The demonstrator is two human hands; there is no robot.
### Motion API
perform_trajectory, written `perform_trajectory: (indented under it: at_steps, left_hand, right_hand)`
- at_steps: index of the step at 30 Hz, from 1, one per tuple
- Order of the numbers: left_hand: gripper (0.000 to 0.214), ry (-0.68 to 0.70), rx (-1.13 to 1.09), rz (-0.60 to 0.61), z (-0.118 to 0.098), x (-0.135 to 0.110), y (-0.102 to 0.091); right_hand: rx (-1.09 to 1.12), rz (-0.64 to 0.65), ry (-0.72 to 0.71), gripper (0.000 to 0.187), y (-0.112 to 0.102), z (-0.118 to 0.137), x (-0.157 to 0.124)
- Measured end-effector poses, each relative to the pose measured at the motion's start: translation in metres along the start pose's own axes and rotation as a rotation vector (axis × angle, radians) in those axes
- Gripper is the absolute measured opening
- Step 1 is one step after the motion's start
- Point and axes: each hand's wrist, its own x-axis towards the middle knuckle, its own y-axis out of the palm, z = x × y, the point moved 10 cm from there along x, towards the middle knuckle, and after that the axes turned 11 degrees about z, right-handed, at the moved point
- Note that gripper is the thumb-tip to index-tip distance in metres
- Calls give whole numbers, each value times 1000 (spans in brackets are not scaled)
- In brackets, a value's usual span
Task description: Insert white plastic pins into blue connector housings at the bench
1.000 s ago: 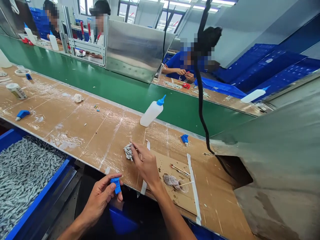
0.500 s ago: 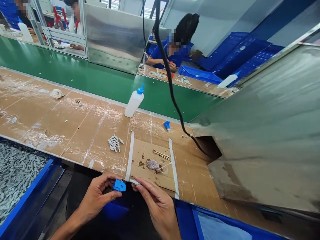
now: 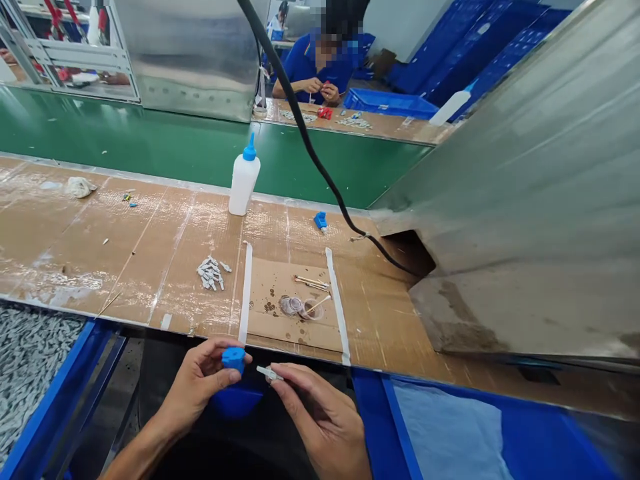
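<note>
Between thumb and fingers, my left hand (image 3: pixel 193 383) pinches a small blue plastic block (image 3: pixel 233 359). Just to its right, my right hand (image 3: pixel 320 413) grips a small grey plastic piece (image 3: pixel 270 373), whose narrow end points left at the block. A gap separates the two parts. Both hands are in front of the bench's near edge. Beyond them, a cardboard sheet (image 3: pixel 280 337) edged with white tape bears a small clear cup (image 3: pixel 314 309) with a swab in it, its lid (image 3: pixel 291 305) and several cotton swabs (image 3: pixel 313 283). Similar grey pieces (image 3: pixel 211 273) lie in a pile to the left.
A white squeeze bottle (image 3: pixel 243 187) and another blue part (image 3: pixel 321 221) stand farther back. A black cable (image 3: pixel 320 167) hangs across the view beside a metal housing (image 3: pixel 525 253). Blue bins flank me, the left one full of grey pieces (image 3: pixel 35 360). A co-worker (image 3: pixel 320 67) sits opposite.
The blue block has turned in my left hand and shows another side. The grey piece is now tilted and more fully in sight. The camera view has shifted, moving the bench up and left.
</note>
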Motion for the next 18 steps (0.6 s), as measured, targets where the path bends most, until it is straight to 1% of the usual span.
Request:
perform_trajectory:
  at_steps: [2,5,8,13,18]
  left_hand:
    - [30,-14,-103,-30,1,0,-1]
    - [31,-29,-288,-71,4,-1,-1]
    - [32,-46,-375,-46,6,1,5]
    - [33,-66,-367,15,10,4,13]
    - [31,-12,-263,4,4,1,11]
  right_hand:
    - [10,-4,-6,24,2,-2,-3]
    - [10,-6,-16,23,5,-2,-5]
    - [14,-22,-26,21,5,-1,-5]
    - [22,-3,-46,21,9,3,-4]
    - [-5,5,-69,24,9,9,-5]
